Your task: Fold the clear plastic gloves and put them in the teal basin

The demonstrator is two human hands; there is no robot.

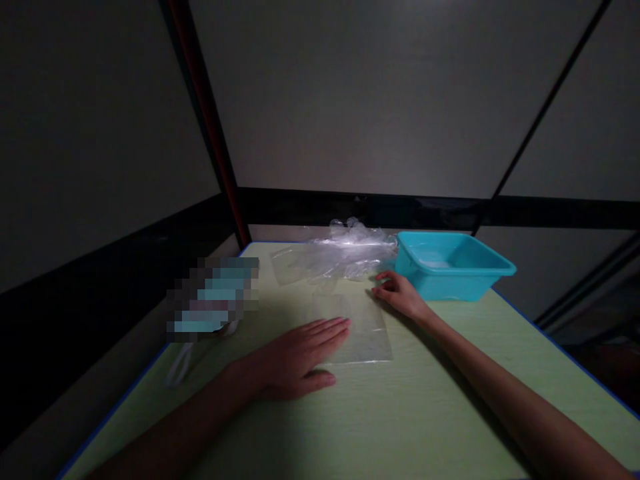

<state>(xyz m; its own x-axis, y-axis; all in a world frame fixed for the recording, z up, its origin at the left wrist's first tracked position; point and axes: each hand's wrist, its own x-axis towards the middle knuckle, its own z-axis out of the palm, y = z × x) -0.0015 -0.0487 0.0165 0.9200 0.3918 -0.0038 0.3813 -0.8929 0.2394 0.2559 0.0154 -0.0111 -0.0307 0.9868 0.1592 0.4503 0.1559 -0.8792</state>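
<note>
A clear flat plastic bag point(367, 337) lies on the light green table. My left hand point(305, 357) rests over its left side, palm down with the fingers stretched out and the thumb apart. By the bag's far right corner is my right hand point(397, 293), its fingers loosely bent with a gap between thumb and forefinger. Nothing shows between them. Just beyond the right hand stands a turquoise plastic basin point(450, 285). A crumpled heap of clear plastic bags point(345, 253) lies behind the flat one, left of the basin.
At the table's left edge is a blurred-out object point(215, 297) with a white strap loop point(180, 365) beside it. The light green table point(380, 427) has a blue edge. Grey wall panels point(360, 100) rise behind it and to the left.
</note>
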